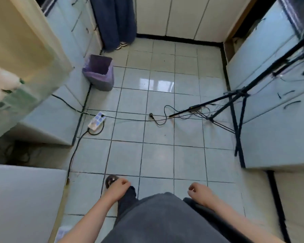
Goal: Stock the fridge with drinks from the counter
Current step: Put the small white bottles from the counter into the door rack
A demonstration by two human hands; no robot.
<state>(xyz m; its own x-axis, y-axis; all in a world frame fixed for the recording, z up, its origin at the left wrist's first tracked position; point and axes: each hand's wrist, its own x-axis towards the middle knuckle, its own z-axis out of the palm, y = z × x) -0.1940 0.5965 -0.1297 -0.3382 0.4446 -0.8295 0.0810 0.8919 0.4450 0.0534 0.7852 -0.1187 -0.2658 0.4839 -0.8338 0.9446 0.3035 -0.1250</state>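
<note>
2 white plastic bottles already in the open cream fridge door, far left. Near: left hand, right hand, fingers loosely curled, empty. Counter drinks out of view; remainder unknown.

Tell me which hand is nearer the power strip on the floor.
Left. The left hand hangs below the power strip in the view, slightly to its right; the right hand hangs much farther to the right.

blurred white bottles, left edge
</note>
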